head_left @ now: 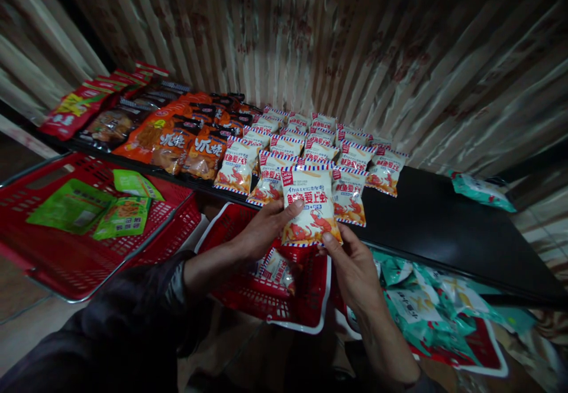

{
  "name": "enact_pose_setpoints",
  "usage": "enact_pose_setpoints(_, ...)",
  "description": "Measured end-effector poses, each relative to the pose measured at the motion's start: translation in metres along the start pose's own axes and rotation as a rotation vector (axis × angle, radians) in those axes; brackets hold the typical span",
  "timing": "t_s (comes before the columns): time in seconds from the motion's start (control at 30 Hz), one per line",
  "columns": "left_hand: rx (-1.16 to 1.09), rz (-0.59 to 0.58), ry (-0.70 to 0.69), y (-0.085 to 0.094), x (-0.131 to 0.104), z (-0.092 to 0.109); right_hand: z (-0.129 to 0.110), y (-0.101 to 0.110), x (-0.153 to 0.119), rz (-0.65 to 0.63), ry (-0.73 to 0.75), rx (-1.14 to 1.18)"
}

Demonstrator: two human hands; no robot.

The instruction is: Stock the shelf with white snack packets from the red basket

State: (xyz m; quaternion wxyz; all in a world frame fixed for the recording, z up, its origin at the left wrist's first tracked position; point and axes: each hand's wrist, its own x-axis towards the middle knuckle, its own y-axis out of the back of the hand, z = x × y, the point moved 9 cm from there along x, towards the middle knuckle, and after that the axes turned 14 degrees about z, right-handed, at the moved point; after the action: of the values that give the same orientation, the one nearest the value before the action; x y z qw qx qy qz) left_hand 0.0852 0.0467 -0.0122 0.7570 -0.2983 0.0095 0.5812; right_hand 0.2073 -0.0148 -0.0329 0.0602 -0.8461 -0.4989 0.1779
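Observation:
Both my hands hold one white snack bag (310,209) with shrimp pictures and a striped edge, upright in front of the shelf. My left hand (265,227) grips its left side with the thumb on the front. My right hand (355,263) pinches its lower right corner. Behind it, rows of matching snack bags (237,165) stand on the black shelf (412,221). Below my hands is a red basket (306,298) with a white rim, where at least one more such bag (279,271) lies, partly hidden by my left arm.
Orange bags (204,153), dark bags (110,126) and red bags (80,106) fill the shelf's left end. A teal bag (481,190) lies at its right. A red basket (177,221) at left holds green packets (71,203); another at right holds teal bags (421,304). A pleated curtain (284,38) hangs behind.

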Motion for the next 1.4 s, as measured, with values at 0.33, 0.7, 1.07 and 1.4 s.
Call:
enact_pose_setpoints(0.33,-0.007,0.037,0.03,0.006,-0.002,0.0,0.004,-0.001,-0.001,-0.015,0.032,-0.031)
enact_pose_setpoints(0.7,-0.045,-0.126,0.01,-0.011,-0.011,0.006,-0.004,0.004,0.005,0.027,0.072,-0.012)
enact_pose_setpoints(1.07,-0.054,-0.064,-0.026,-0.033,-0.011,0.006,-0.026,0.018,0.014,0.105,0.127,0.032)
enact_pose_setpoints(1.4,-0.119,0.016,-0.023,-0.053,0.007,-0.006,-0.043,0.045,0.029,0.202,0.224,0.001)
